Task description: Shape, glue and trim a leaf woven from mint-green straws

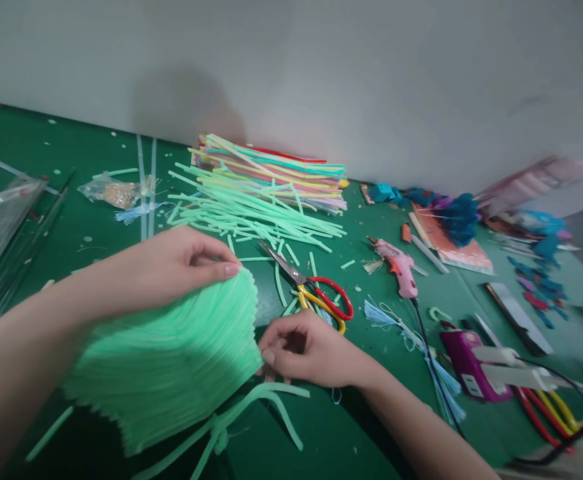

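A wide mint-green panel of pipe cleaners (186,353), laid side by side in bent rows, is held up between my two hands. My left hand (171,267) pinches its upper corner between thumb and fingers. At the lower right corner, my right hand (306,347) closes thumb and fingertips on the edge. Loose mint-green pipe cleaners (221,433) curl and cross just below the panel. Scissors with one red and one yellow handle (321,297) lie slightly spread, right behind my right hand.
Behind lies a heap of mint pipe cleaners (251,207) beside multicoloured ones (281,163) along the wall. A pink glue gun (398,267), blue tassels (441,373) and a purple box (471,367) with a cable are on the right. Clear bags (6,233) lie left.
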`<state>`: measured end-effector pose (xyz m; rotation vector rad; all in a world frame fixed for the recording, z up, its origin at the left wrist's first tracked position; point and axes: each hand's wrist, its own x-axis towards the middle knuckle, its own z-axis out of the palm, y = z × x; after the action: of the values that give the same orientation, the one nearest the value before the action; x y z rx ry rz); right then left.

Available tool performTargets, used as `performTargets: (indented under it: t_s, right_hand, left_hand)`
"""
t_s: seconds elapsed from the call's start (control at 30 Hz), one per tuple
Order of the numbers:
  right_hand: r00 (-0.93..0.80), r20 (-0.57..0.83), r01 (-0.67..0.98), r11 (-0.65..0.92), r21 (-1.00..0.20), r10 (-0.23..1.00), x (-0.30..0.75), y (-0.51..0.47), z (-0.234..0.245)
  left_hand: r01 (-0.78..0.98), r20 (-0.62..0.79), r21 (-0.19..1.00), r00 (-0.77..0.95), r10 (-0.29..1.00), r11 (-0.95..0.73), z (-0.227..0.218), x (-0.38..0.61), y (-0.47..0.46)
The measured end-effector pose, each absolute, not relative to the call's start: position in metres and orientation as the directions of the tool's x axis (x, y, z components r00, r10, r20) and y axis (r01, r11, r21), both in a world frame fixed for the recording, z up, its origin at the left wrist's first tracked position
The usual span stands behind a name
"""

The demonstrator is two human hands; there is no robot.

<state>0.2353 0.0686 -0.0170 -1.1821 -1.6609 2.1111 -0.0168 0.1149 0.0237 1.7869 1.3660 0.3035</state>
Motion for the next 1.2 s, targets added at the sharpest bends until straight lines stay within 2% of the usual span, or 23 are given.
performTargets:
  t_s: [0.07,0.4,0.63,0.9,1.2]
  right_hand:
    - [-0.678,-0.474,0.285,-0.393,-0.874,0.562,0.238,0.072,-0.017]
    - [-0.666,-0.498,0.279,-0.434,-0.857,0.555,0.239,0.073,-0.022]
    - [-0.667,-0.476,0.271,-0.408,-0.872,0.574,0.238,0.072,-0.024]
    - [-0.695,-0.482,0.259,-0.439,-0.860,0.534,0.238,0.073,-0.026]
    - [-0.660,-0.473,0.295,-0.378,-0.878,0.583,0.234,0.069,-0.027]
  left_hand:
    - [0.663,-0.276,0.747,0.380,0.883,-0.052,0.025,-0.018,0.115]
    - [0.666,-0.278,0.744,0.387,0.879,-0.058,0.026,-0.018,0.115]
    - [0.678,-0.286,0.734,0.365,0.886,-0.042,0.028,-0.016,0.115]
    - [0.693,-0.293,0.719,0.362,0.885,-0.045,0.025,-0.014,0.115]
    - [0.704,-0.275,0.704,0.388,0.880,-0.090,0.023,-0.014,0.116]
